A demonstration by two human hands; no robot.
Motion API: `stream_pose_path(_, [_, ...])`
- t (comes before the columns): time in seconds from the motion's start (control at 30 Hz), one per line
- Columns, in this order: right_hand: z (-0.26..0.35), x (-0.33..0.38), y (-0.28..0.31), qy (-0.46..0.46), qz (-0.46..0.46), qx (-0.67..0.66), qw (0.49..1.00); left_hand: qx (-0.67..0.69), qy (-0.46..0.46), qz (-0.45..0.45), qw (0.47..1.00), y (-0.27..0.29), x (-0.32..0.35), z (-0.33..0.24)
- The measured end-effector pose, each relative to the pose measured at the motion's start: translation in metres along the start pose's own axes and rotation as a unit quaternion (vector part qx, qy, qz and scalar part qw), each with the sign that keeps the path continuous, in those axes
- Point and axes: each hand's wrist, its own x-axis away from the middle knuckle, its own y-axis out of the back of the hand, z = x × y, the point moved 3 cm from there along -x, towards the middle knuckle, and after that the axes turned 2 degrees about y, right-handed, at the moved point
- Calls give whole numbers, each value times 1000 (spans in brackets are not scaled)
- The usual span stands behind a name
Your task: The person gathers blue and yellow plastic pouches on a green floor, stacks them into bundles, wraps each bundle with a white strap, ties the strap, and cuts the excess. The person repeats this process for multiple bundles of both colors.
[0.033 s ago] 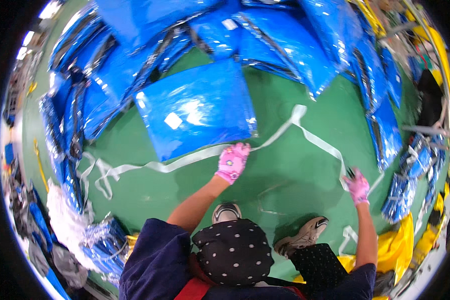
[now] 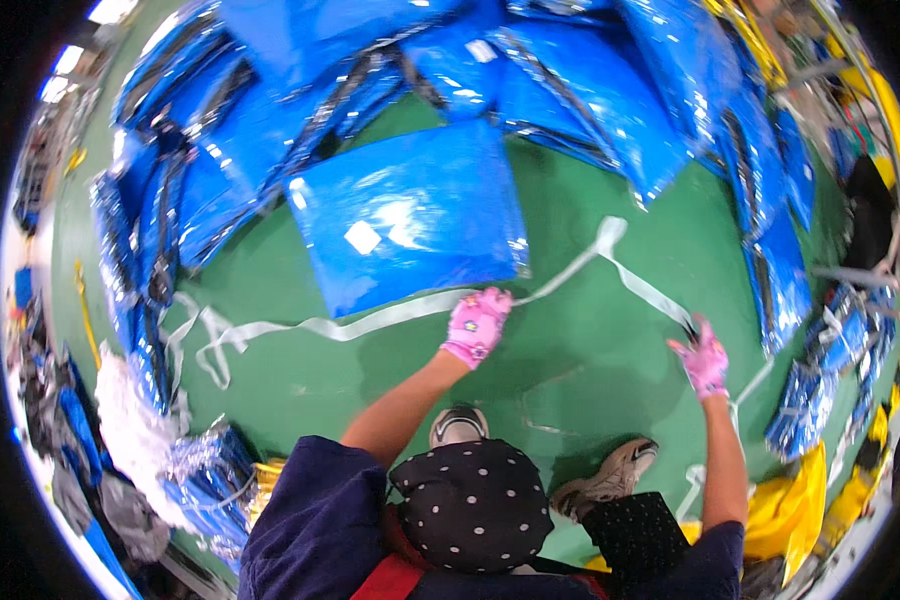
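My left hand (image 2: 477, 328), in a pink patterned glove, is closed on a long flat white strap (image 2: 365, 322) at the front edge of a flat blue plastic-wrapped package (image 2: 315, 235) with a white label. The strap trails left in loose curls and runs right, folding at a bend on the floor. At its right part is my right hand (image 2: 706, 362), also in a pink glove. Its fingers are closed around a small dark thing (image 2: 691, 331) that touches the strap; its kind is too small to tell. More strap shows beyond that hand.
Blue wrapped packages (image 2: 580, 85) lie in an arc at the back and sides on the green floor (image 2: 570, 340). Yellow sheeting (image 2: 785, 510) lies near right. Tied blue bundles (image 2: 805, 400) stand at right, and white crumpled plastic (image 2: 135, 440) lies at left. My shoes (image 2: 610, 478) are close in front.
My right hand has moved slightly up and left along the strap. The strap beside it has shifted and looks straighter. My left hand keeps its hold; the whole view has shifted a little.
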Motion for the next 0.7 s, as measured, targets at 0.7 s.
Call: stream_pose_path(0.7, [-252,-114,-8,-275,-10,-2,961,622,-303,30,721,309,89,-84])
